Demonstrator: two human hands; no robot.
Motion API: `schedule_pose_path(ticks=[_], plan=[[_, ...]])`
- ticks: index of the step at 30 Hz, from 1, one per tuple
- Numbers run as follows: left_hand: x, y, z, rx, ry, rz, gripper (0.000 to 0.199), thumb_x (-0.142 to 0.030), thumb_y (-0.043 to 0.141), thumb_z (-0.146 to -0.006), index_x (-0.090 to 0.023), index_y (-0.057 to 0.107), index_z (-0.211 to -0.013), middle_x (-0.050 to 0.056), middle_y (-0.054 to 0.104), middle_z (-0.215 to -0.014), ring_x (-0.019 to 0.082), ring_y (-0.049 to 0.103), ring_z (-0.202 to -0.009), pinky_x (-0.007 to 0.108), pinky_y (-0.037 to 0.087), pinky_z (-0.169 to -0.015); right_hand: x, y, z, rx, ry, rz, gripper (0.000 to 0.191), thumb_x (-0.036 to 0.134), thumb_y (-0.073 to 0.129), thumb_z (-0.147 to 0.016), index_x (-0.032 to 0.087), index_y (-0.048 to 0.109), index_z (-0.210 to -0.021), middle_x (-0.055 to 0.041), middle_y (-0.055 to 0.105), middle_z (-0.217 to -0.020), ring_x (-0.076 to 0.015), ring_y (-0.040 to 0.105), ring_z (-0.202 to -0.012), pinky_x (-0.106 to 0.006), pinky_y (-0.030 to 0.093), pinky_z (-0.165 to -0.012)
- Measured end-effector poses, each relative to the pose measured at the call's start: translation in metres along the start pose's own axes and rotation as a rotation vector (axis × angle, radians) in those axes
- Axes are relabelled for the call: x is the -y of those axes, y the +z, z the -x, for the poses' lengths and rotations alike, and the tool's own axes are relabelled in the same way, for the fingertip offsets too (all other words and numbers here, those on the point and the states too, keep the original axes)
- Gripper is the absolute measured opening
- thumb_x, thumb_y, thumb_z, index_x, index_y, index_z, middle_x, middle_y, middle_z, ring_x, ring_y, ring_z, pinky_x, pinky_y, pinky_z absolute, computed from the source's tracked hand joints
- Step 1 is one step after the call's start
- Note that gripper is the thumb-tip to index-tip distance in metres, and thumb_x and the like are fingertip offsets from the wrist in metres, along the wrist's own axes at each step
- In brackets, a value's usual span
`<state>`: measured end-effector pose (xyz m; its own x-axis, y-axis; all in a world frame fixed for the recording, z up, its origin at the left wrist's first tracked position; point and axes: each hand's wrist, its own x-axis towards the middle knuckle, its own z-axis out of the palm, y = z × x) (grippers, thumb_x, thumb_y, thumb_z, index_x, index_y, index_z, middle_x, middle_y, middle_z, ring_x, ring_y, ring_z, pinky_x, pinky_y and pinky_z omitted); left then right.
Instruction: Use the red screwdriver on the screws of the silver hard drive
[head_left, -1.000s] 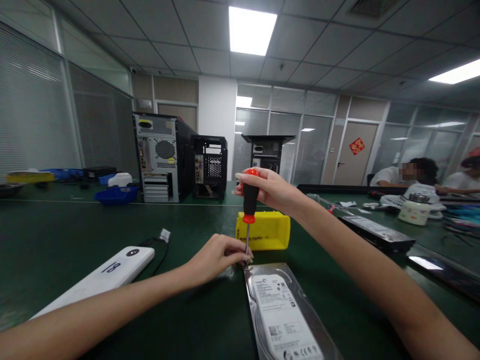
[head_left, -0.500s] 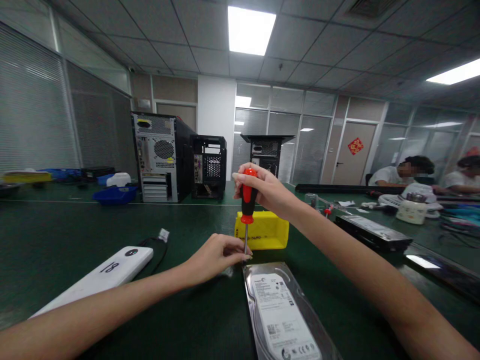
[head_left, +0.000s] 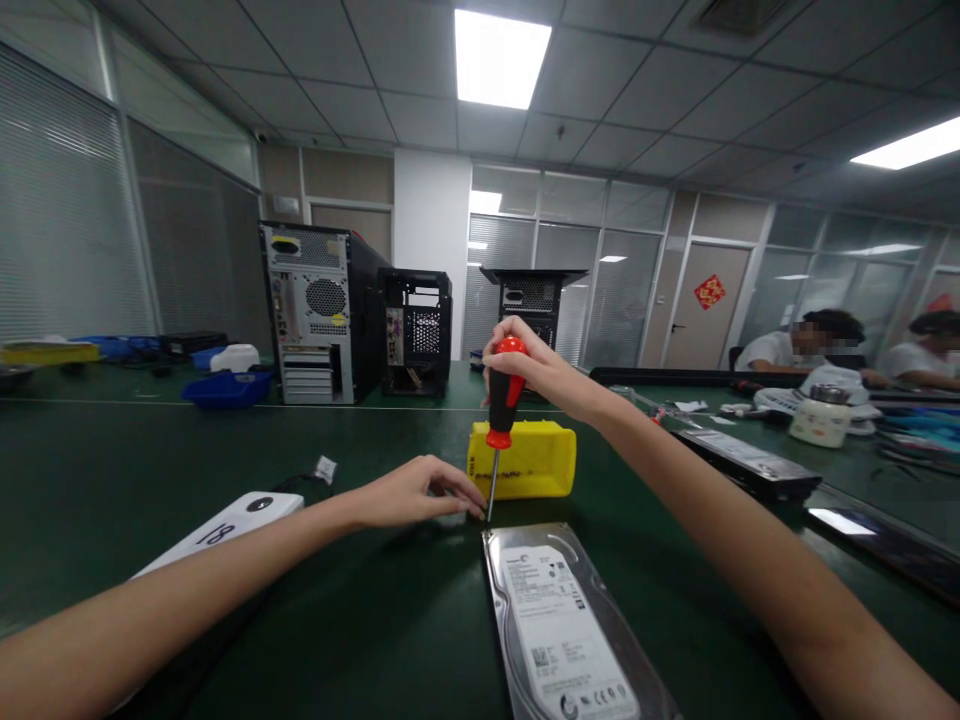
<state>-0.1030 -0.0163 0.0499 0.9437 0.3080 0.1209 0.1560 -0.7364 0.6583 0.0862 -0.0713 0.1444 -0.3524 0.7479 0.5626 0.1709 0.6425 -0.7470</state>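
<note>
A red and black screwdriver (head_left: 503,405) stands nearly upright, leaning a little, with its tip at the far left corner of a silver hard drive (head_left: 564,620). My right hand (head_left: 536,365) is closed around the top of its handle. Close to the lower shaft, on its left side, is my left hand (head_left: 427,492), fingers stretched and slightly apart with nothing visible in them. Whether a fingertip touches the shaft or a screw, I cannot tell. The drive lies label up on the green table (head_left: 360,620). Just behind stands a yellow bin (head_left: 536,460) on its side, opening towards me.
A white power strip or case marked 18 (head_left: 225,530) lies left, partly under my left forearm. Computer cases (head_left: 326,310) stand at the back. Further right are another drive (head_left: 750,460), a dark flat panel (head_left: 885,540) and a cream jar (head_left: 821,415). Two people sit beyond.
My left fingers have drawn back leftward from the screwdriver shaft and loosened. My right hand and the screwdriver handle have tilted slightly right, the tip staying by the drive's corner.
</note>
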Motion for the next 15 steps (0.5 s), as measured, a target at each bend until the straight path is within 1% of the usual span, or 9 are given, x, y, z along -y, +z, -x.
schedule_pose_path(ticks=[2, 4, 6, 9, 12, 15], plan=[[-0.001, 0.004, 0.0, 0.002, -0.022, -0.029, 0.022, -0.023, 0.055, -0.086, -0.021, 0.066, -0.106, 0.003, 0.068, -0.102, 0.016, 0.062, -0.094, 0.024, 0.047, -0.08, 0.001, -0.004, 0.001, 0.016, -0.002, 0.106, 0.021, 0.031, 0.058, -0.079, 0.02, 0.041, -0.085, 0.0017, 0.047, -0.082, -0.0112, 0.053, -0.072, -0.029, 0.049, -0.066], [-0.004, 0.009, 0.0, -0.002, -0.043, -0.068, 0.023, -0.023, 0.058, -0.084, -0.02, 0.066, -0.105, 0.003, 0.068, -0.102, 0.016, 0.062, -0.092, 0.024, 0.047, -0.078, 0.002, -0.006, 0.002, 0.039, 0.016, 0.135, 0.022, 0.035, 0.058, -0.08, 0.02, 0.042, -0.086, 0.0011, 0.049, -0.08, -0.0116, 0.054, -0.071, -0.029, 0.05, -0.066], [-0.006, 0.013, 0.0, -0.009, -0.061, -0.093, 0.024, -0.024, 0.059, -0.083, -0.019, 0.066, -0.105, 0.004, 0.069, -0.102, 0.017, 0.063, -0.091, 0.024, 0.048, -0.077, 0.003, -0.007, 0.002, 0.069, 0.041, 0.113, 0.023, 0.036, 0.058, -0.081, 0.019, 0.043, -0.089, 0.0001, 0.052, -0.081, -0.0123, 0.057, -0.072, -0.03, 0.05, -0.066], [-0.007, 0.017, 0.0, -0.028, -0.056, -0.114, 0.023, -0.022, 0.059, -0.082, -0.018, 0.067, -0.103, 0.004, 0.07, -0.1, 0.016, 0.063, -0.091, 0.024, 0.048, -0.079, 0.005, -0.012, 0.002, 0.133, 0.046, 0.054, 0.022, 0.032, 0.057, -0.083, 0.018, 0.046, -0.095, -0.0028, 0.056, -0.09, -0.014, 0.06, -0.08, -0.031, 0.051, -0.074], [-0.006, 0.017, 0.0, -0.057, -0.022, -0.149, 0.021, -0.022, 0.061, -0.082, -0.019, 0.068, -0.1, 0.003, 0.07, -0.098, 0.015, 0.064, -0.092, 0.023, 0.046, -0.081, 0.004, -0.018, 0.001, 0.213, 0.039, -0.002, 0.021, 0.028, 0.054, -0.086, 0.018, 0.05, -0.103, -0.0046, 0.057, -0.098, -0.0147, 0.06, -0.089, -0.031, 0.049, -0.082], [-0.006, 0.017, 0.0, -0.082, -0.009, -0.198, 0.019, -0.024, 0.062, -0.081, -0.018, 0.069, -0.098, 0.003, 0.07, -0.098, 0.016, 0.064, -0.091, 0.024, 0.045, -0.082, 0.001, -0.022, 0.0, 0.248, 0.034, -0.09, 0.021, 0.025, 0.051, -0.086, 0.018, 0.052, -0.107, -0.0043, 0.056, -0.099, -0.015, 0.059, -0.092, -0.034, 0.049, -0.086]])
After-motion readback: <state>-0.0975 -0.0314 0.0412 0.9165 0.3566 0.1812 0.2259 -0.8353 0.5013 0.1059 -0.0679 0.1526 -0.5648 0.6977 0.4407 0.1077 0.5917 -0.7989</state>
